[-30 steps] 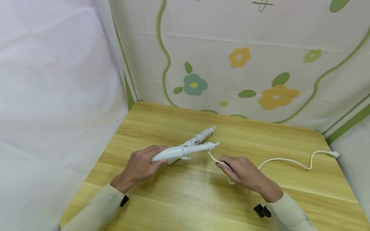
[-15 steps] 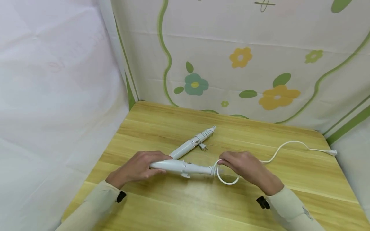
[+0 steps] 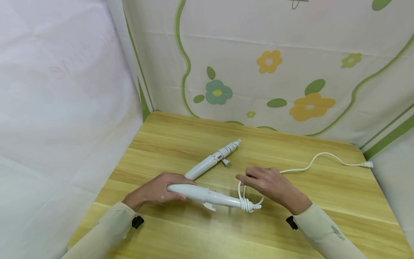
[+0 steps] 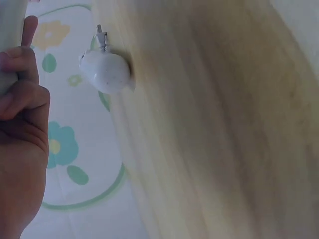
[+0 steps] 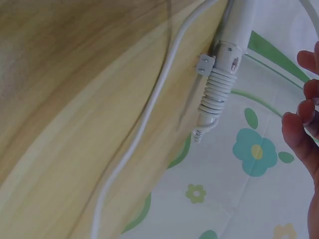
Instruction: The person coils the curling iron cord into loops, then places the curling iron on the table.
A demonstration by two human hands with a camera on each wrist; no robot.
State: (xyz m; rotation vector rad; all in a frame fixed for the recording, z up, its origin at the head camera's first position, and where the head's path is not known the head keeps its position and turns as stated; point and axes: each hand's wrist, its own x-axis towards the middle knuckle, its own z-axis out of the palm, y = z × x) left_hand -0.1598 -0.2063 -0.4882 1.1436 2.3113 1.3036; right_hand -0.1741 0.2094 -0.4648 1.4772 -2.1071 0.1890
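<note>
My left hand grips the thick barrel of a white curling iron, its handle end pointing right and a small lever sticking out below. Several turns of white cord wrap the handle near its tip. Above that tip, my right hand pinches a raised loop of the same cord. Beyond the left fingers lies a second white curling iron, its cord wound tightly round the handle. The left wrist view shows this second iron's rounded end; the right wrist view shows its coiled handle.
The loose cord runs right across the wooden table to a white plug near the right edge. Beside the second iron's handle sits its own plug. A flower-printed cloth hangs behind the table.
The held iron's handle end has swung toward the front, and more cord turns now wrap it. My right hand has carried the cord around it. The far plug has slid slightly left.
</note>
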